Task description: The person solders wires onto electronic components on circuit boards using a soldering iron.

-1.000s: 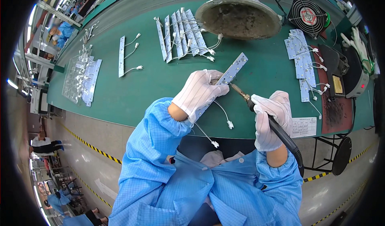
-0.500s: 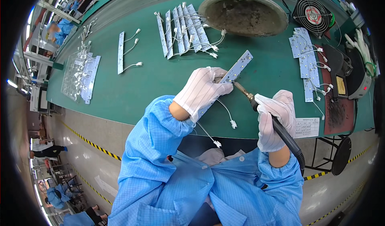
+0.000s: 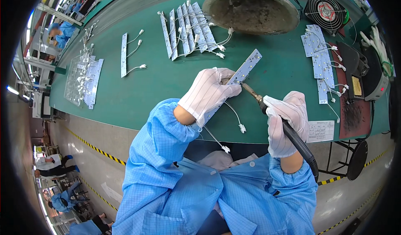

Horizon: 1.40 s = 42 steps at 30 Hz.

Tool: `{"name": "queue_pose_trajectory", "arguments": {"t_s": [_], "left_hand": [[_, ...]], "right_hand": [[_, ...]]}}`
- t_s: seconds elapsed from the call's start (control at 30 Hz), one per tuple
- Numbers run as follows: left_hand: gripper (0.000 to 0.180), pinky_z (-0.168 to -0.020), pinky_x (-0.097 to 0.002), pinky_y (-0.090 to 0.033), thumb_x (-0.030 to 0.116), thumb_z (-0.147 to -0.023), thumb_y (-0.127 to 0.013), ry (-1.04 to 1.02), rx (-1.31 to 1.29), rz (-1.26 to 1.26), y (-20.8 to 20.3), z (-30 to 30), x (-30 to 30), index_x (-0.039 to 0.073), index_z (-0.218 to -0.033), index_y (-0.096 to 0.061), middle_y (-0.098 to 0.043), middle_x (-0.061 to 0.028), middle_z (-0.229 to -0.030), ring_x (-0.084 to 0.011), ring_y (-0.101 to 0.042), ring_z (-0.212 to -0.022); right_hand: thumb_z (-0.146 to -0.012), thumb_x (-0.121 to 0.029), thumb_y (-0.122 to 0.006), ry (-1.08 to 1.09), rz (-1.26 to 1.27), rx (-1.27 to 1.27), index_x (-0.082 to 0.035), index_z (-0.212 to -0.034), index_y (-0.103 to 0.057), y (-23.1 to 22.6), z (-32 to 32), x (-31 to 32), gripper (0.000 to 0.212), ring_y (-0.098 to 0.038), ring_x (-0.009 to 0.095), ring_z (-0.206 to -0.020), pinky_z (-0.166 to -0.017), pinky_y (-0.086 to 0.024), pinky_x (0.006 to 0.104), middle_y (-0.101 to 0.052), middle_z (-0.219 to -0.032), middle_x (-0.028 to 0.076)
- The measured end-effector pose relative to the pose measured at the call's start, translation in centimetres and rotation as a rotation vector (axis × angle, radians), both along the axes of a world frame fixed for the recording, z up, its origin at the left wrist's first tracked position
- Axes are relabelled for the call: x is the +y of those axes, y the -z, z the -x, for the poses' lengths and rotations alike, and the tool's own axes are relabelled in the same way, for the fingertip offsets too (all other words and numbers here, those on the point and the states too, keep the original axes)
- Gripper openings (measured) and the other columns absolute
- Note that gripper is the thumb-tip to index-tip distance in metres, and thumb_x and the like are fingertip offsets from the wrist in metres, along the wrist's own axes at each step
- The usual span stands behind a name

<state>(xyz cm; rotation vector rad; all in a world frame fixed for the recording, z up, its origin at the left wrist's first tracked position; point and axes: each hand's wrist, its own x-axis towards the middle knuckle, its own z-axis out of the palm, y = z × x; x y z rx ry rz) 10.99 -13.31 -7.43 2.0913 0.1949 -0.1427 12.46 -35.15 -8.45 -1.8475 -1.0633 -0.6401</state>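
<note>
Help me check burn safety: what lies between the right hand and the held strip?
Head view: the soldering iron, its metal front pointing from the right hand toward the strip.

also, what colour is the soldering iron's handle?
The handle is black; it shows best in the head view.

The left hand [image 3: 210, 89] hides the board [image 3: 249, 66] (only its middle).

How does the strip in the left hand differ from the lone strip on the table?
The held strip slants in the left hand; the lone strip lies on the table. A soldering iron points at the held strip, not the lone strip. Two cables show by the held strip, three by the lone strip. Both are narrow and pale.
</note>
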Motion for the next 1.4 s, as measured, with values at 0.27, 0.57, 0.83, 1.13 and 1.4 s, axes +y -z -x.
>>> {"name": "queue_pose_trajectory", "arguments": {"t_s": [0.27, 0.57, 0.83, 1.13, 1.4], "left_hand": [[0.043, -0.066, -0.0344, -0.050, 0.025, -0.074, -0.067, 0.019, 0.044, -0.030, -1.3, -0.1, 0.1, -0.004, -0.104, -0.066, -0.065, -0.0195, -0.076, -0.0241, -0.061, -0.065], [0.063, -0.072, -0.0408, -0.052, 0.045, -0.074, -0.074, 0.274, -0.021, -0.700, -5.9, 3.7, 1.6, 0.005, -0.120, -0.057, -0.066, -0.0153, -0.089, -0.0353, -0.065, -0.082], [0.040, -0.070, -0.0398, -0.052, 0.027, -0.078, -0.068, 0.221, -0.026, -0.398, -2.6, 0.0, -1.1, 0.000, -0.107, -0.063, -0.066, -0.0197, -0.089, -0.0313, -0.065, -0.079], [0.036, -0.071, -0.0318, -0.049, 0.018, -0.080, -0.065, 0.135, -0.075, 0.032, -1.5, 0.2, -0.8, 0.000, -0.111, -0.063, -0.064, -0.0123, -0.085, -0.0193, -0.057, -0.073], [0.037, -0.073, -0.0331, -0.050, 0.020, -0.079, -0.066, 0.130, -0.096, -0.056, -1.1, 0.4, -0.7, 0.002, -0.112, -0.064, -0.066, -0.0161, -0.091, -0.0247, -0.061, -0.077]], "right_hand": [[-0.081, -0.007, -0.050, -0.053, -0.189, 0.157, -0.002, -0.093, -0.059, 0.6, -0.3, -0.4, 0.016, -0.051, 0.025, -0.070, -0.071, -0.043, 0.0383, -0.063, -0.088, 0.014], [-0.081, -0.004, -0.053, 0.158, -0.232, 0.029, -0.003, -0.094, -0.061, 0.8, -0.4, -0.3, 0.016, -0.056, 0.028, -0.072, -0.070, -0.046, 0.0369, -0.068, -0.095, 0.012], [-0.092, -0.007, -0.044, 0.182, -0.282, 0.352, 0.002, -0.098, -0.056, 0.6, 0.9, -0.2, 0.016, -0.061, 0.024, -0.081, -0.078, -0.048, 0.0340, -0.063, -0.094, 0.015], [-0.077, -0.005, -0.052, 0.037, -0.254, 0.083, -0.002, -0.095, -0.060, 0.6, -0.2, 0.0, 0.021, -0.051, 0.023, -0.063, -0.066, -0.044, 0.0376, -0.064, -0.079, 0.009], [-0.078, -0.007, -0.050, 0.030, -0.251, 0.128, 0.000, -0.093, -0.058, 0.7, 0.0, 0.1, 0.019, -0.050, 0.024, -0.067, -0.067, -0.043, 0.0372, -0.062, -0.080, 0.013]]}}
